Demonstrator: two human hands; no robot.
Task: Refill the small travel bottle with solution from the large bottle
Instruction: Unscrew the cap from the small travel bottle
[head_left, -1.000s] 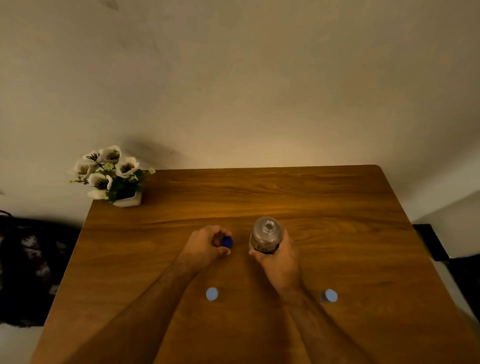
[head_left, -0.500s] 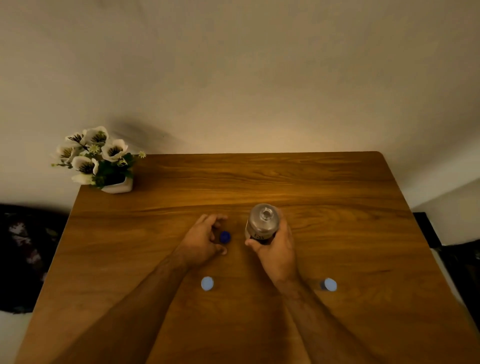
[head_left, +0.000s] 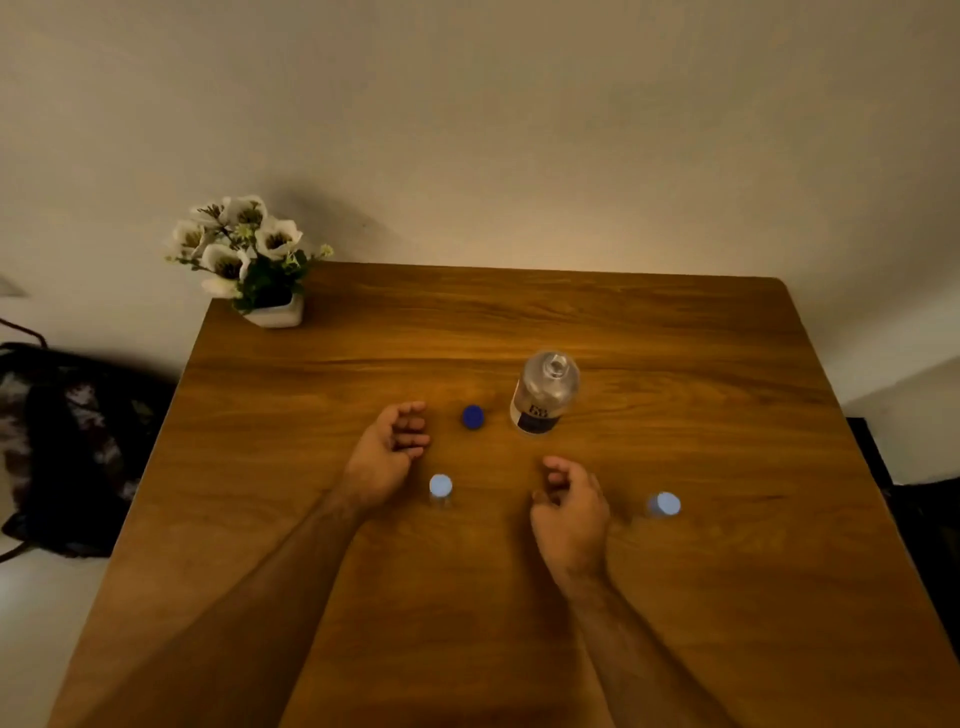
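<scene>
The large clear bottle (head_left: 544, 392) stands upright and uncapped on the wooden table (head_left: 675, 597), with a dark label low on its side. Its dark blue cap (head_left: 472, 417) lies on the table just left of it. Two small clear travel bottles with pale blue caps stand nearer me: one (head_left: 440, 489) by my left wrist, the other (head_left: 663, 504) to the right of my right hand. My left hand (head_left: 387, 454) rests left of the blue cap, fingers loosely curled, holding nothing. My right hand (head_left: 569, 506) hovers below the large bottle, fingers curled and empty.
A white pot of white flowers (head_left: 249, 260) sits at the table's far left corner against the wall. A dark patterned bag (head_left: 72, 447) lies on the floor to the left of the table.
My left hand has let go of the blue cap, which now lies on the table. My right hand has released the large bottle and drawn back toward me.
</scene>
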